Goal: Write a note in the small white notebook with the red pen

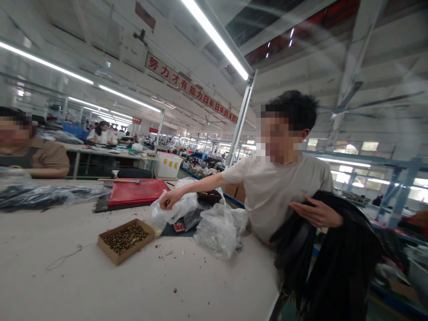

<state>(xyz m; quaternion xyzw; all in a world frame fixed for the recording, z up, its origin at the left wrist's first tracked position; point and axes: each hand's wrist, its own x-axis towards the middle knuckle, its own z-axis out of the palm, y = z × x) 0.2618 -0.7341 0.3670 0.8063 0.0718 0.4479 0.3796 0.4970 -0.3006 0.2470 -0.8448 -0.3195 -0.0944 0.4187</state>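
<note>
Plainly, the wearer's own hands are unseen, fingers untellable; a co-worker's hand (pixel 167 199) pinches the crumpled clear plastic bag (pixel 182 208), sensibly by its bunched top.

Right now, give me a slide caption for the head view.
Co-worker reaches over clear plastic bags beside a box of small metal parts on a white worktable.

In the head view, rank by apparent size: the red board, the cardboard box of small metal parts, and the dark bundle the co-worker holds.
1. Dark bundle, largest, though nearer the camera.
2. Red board.
3. Cardboard box, close to the board in apparent size, so that order is unsure.
</note>
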